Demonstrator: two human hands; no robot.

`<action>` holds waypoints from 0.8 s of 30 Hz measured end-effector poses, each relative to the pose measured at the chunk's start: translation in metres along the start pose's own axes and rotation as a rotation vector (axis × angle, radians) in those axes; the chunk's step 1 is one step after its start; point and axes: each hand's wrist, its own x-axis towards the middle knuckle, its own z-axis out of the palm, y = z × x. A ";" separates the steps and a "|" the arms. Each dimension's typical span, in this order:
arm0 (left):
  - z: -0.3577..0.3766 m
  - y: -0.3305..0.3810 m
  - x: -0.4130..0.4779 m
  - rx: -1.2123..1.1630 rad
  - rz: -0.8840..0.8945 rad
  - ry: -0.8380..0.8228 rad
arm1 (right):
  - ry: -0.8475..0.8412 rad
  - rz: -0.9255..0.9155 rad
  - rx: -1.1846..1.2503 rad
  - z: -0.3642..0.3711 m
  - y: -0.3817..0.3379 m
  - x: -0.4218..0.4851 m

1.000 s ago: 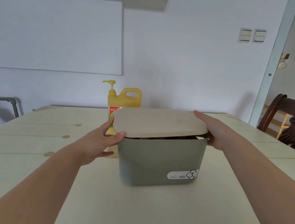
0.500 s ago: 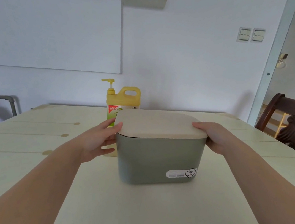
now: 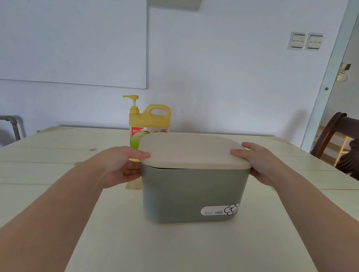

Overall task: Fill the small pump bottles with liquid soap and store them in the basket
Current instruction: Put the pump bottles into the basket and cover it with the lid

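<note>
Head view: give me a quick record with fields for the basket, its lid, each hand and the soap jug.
basket: green, upright on the table
lid: beige, atop basket, thin dark gap under its left front edge
left hand: grips lid's left end, thumb on top
right hand: grips lid's right end, thumb on top
jug: yellow, with pump, behind basket

Soft even daylight, faint shadows on the table (image 3: 189, 259), wide-angle bending at edges, slightly soft focus
</note>
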 end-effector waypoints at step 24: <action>0.003 -0.002 -0.011 0.115 0.053 -0.023 | -0.130 -0.022 -0.126 -0.011 0.008 0.002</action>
